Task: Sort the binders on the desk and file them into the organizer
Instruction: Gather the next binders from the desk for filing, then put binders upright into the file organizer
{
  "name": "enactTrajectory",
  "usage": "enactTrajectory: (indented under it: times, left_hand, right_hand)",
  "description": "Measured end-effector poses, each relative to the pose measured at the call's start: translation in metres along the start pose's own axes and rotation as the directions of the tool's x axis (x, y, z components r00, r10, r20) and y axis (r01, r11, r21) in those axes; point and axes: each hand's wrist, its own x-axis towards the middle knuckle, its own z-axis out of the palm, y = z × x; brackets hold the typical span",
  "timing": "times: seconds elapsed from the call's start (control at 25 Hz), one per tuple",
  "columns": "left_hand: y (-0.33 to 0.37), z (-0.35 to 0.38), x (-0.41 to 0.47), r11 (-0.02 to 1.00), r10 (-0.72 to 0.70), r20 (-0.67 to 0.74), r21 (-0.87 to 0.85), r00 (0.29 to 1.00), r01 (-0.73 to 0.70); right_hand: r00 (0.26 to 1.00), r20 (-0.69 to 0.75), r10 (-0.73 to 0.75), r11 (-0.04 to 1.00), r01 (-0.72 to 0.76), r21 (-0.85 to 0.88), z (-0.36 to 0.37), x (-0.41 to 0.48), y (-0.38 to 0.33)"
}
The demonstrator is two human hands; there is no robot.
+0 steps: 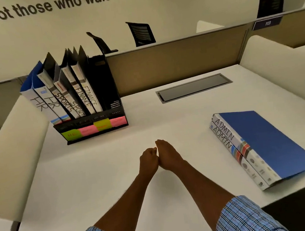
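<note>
Touching above the desk [98, 177], left hand [148, 162] and right hand [169, 157], fingers [160, 144] relaxed, empty

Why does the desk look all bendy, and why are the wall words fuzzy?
Head view: the wide-angle lens bends the desk edges and makes the organizer lean; the wall words are a little blurred, while the ADMIN binders look sharper; light is soft, shadows faint.

On the worktop [102, 179]: organizer [93, 130] back left, ADMIN binders [267, 141] right.
In the organizer stand upright binders [66, 94]; the ADMIN binders lie stacked near the right edge, a hatch [194, 88] behind them.
</note>
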Motion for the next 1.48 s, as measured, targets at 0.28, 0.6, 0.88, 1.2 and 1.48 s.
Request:
enactTrajectory:
  times: [0.28,0.6,0.88,1.2,1.48]
  left_hand:
    - [0.022,0.067,-0.013,0.930,-0.134,0.073,-0.336,0.988,0.150]
    - [0.079,0.139,-0.017,0.786,-0.216,0.387,-0.475,0.896,0.395]
    - [0.117,0.188,-0.024,0.818,-0.196,0.478,-0.402,0.856,0.412]
    - [0.109,0.194,-0.029,0.858,-0.183,0.474,-0.351,0.861,0.375]
    - [0.110,0.187,-0.040,0.936,-0.092,0.409,-0.275,0.908,0.219]
  right_hand:
    - [0.964,-0.201,0.176,0.981,-0.190,-0.050,-0.030,-0.037,0.078]
    - [0.762,-0.461,0.455,0.872,-0.487,0.054,-0.094,-0.076,0.155]
    - [0.690,-0.457,0.562,0.811,-0.567,0.142,-0.119,-0.111,0.190]
    - [0.635,-0.477,0.607,0.782,-0.584,0.217,-0.119,-0.127,0.186]
    - [0.592,-0.493,0.638,0.752,-0.616,0.234,-0.113,-0.155,0.162]
